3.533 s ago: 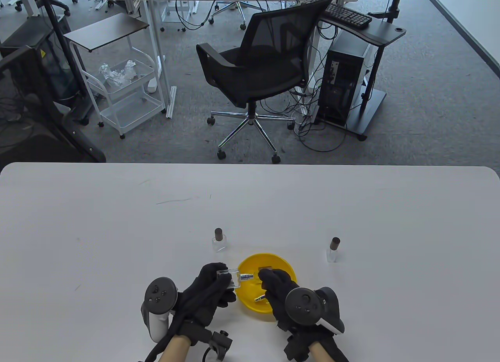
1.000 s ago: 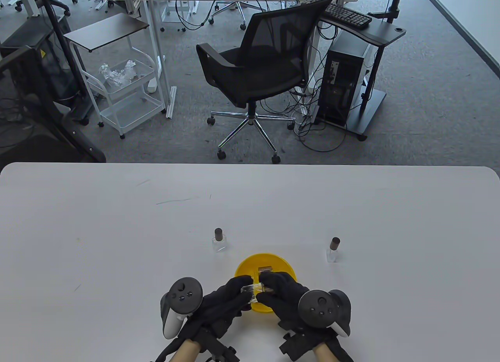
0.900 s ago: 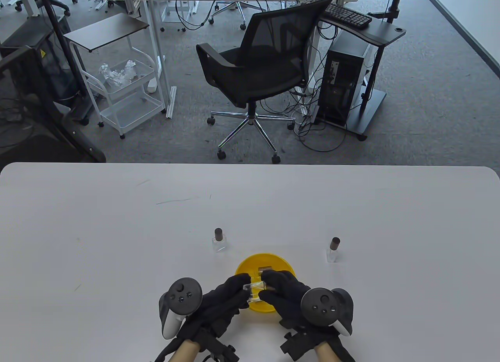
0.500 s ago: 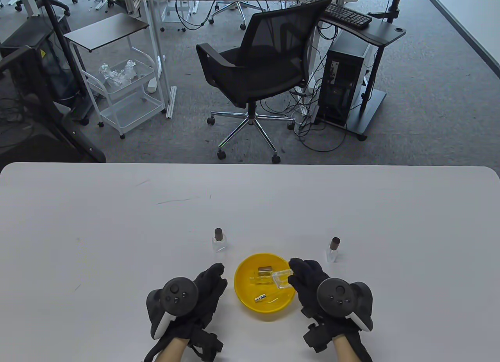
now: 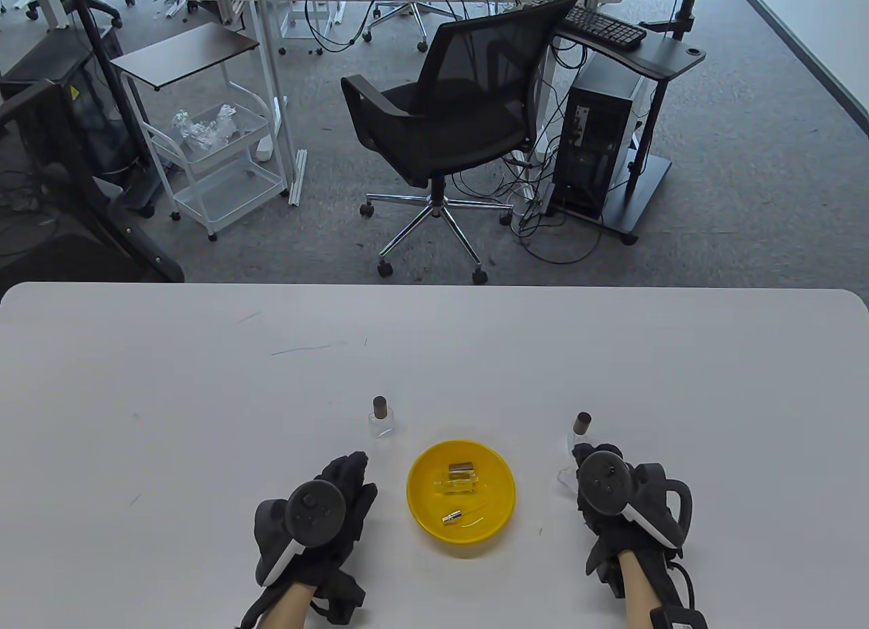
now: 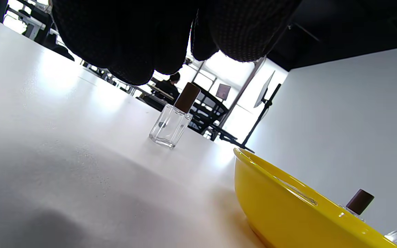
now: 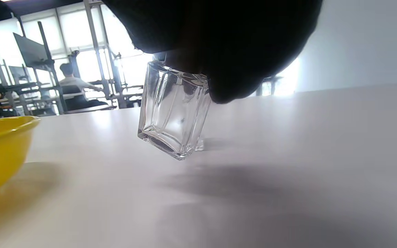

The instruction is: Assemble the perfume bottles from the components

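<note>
The two hands have separated. Half a second ago the right hand (image 5: 614, 496) was at the right rim of the bowl (image 5: 421, 517) with the bottle in its fingers; now it is on the right of the bowl, well apart from it and near the front edge of the table (image 5: 136, 384). It grips the bottle (image 7: 174, 110) from above, around its top. In the right wrist view the bottle is tilted, with one lower corner at the table or just over it; contact cannot be confirmed. Its neck is hidden by the glove, so it cannot be told whether a pump or cap is on it. The left hand (image 5: 319, 513) has drawn back to the left of the bowl and holds nothing; its fingers (image 6: 129, 44) hang loosely together above the table.

This probably means that one bottle is ready and is being put down beside the other finished ones, and that the next one will start from the parts in the bowl.

The table is white, with rounded far corners and a few faint marks toward the far left. The yellow bowl stands near the front edge, about the middle, and contains a clear bottle (image 5: 459, 481), a dark cap (image 5: 461, 465) and a metal pump (image 5: 452, 517). Two capped bottles stand upright behind it: one (image 5: 381, 417) to the far left of the bowl, one (image 5: 580, 430) just beyond the right hand.

Behind the table is an office with grey carpet, a black chair (image 5: 448, 113), a white cart (image 5: 217, 160) and a computer stand (image 5: 611, 133).
</note>
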`<state>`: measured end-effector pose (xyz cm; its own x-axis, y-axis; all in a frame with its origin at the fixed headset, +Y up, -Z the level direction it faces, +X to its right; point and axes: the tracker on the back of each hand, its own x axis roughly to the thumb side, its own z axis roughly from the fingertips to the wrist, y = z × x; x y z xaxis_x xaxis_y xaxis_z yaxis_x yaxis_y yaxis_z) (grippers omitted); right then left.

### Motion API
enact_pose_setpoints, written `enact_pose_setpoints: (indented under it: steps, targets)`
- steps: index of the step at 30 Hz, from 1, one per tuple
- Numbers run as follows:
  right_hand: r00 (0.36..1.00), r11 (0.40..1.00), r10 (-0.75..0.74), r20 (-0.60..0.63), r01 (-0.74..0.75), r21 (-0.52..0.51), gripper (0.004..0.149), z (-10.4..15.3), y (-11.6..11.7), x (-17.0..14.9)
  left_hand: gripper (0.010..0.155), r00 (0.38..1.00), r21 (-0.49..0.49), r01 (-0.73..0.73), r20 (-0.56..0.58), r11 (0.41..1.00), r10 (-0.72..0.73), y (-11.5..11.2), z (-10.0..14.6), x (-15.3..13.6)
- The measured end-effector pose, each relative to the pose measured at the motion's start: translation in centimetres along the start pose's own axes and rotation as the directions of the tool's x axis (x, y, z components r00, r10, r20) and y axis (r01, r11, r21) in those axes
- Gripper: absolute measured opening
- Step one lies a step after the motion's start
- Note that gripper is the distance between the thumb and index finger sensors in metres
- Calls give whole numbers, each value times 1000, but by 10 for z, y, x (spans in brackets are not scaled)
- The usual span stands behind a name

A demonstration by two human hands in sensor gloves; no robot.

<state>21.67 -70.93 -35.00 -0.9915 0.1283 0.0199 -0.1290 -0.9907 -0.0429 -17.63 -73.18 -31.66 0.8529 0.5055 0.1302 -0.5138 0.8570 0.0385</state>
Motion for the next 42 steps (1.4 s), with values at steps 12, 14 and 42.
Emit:
enact_pose_setpoints:
  steps: [12, 14, 42]
  targets:
    - [984, 995, 101, -145, -101, 11, 39, -12, 12, -21, 56, 1000, -65, 2, 25, 998, 0, -9, -3, 1]
    - [985, 995, 97, -143, -96, 12, 39, -12, 13, -21, 57, 1000, -67, 2, 26, 998, -1, -9, -2, 1]
    - [987, 987, 97, 131, -79, -138, 57, 2, -24, 31, 57, 999, -77, 18, 45, 997, -14, -12, -3, 3]
